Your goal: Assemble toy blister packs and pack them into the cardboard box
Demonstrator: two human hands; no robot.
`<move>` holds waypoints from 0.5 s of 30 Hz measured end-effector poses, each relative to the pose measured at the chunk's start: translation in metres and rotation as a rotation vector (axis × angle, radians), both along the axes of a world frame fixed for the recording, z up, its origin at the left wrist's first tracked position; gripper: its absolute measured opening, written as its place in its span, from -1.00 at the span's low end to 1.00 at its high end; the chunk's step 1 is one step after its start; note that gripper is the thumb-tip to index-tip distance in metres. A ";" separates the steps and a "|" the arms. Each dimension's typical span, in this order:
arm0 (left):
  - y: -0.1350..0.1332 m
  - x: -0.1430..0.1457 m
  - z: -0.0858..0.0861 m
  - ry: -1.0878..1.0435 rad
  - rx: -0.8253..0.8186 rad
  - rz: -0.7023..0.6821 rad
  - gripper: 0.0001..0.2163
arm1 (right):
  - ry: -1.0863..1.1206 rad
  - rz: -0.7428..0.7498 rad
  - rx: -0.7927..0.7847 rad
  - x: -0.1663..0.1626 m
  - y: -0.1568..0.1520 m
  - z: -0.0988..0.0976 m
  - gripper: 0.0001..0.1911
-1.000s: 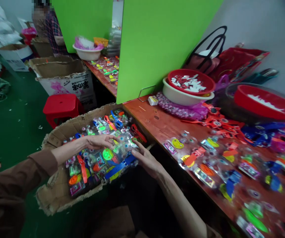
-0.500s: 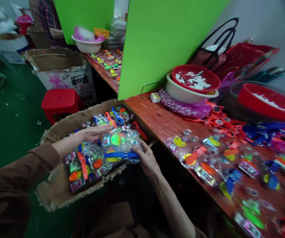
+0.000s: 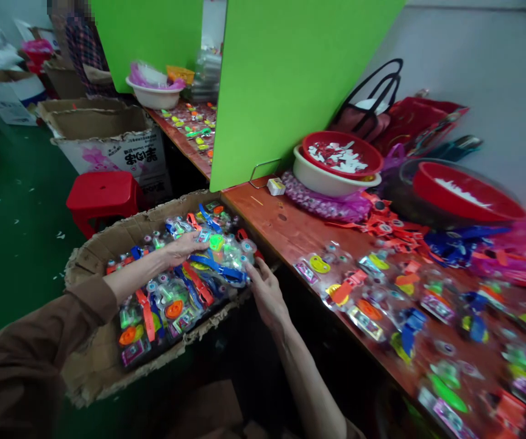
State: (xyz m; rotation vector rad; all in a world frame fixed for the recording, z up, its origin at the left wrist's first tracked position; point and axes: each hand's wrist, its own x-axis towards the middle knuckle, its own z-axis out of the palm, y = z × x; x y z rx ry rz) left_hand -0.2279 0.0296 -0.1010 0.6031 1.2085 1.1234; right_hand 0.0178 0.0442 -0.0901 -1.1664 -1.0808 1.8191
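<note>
A clear plastic blister pack of small toys point(image 3: 221, 255) lies over the other packs in a torn cardboard box point(image 3: 91, 253). A blue strap, a green piece and eyeball-like balls show through it. My left hand point(image 3: 184, 249) is at the pack's left edge, thumb and fingers closed on it. At the opposite edge, my right hand point(image 3: 266, 291) pinches the pack near the blue strap's end. Its fingertips are partly hidden by the plastic. Beneath and around lie several similar packs with orange and blue straps point(image 3: 146, 314).
To the right, a wooden table point(image 3: 263, 210) bears several filled packs point(image 3: 367, 314), loose orange straps point(image 3: 390, 222) and a red basin of white pieces point(image 3: 306, 146). A green partition point(image 3: 285, 79) rises behind. A red stool point(image 3: 102, 192) stands beyond the box.
My left hand has gone from lying flat over the packs to closing on the pack's left edge. The pack sits slightly lower over the others. The camera view has shifted a little.
</note>
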 end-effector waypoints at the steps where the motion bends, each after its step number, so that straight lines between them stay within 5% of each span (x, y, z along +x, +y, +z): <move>1: 0.006 -0.004 0.001 0.011 0.002 -0.024 -0.49 | -0.030 -0.002 0.001 0.004 0.002 -0.001 -0.03; 4: 0.023 -0.008 0.002 0.038 0.015 -0.056 -0.49 | -0.094 0.002 0.063 0.019 0.003 0.000 0.02; 15: 0.090 0.014 -0.026 0.233 0.038 -0.187 -0.57 | -0.249 -0.032 0.188 0.089 -0.026 0.009 -0.31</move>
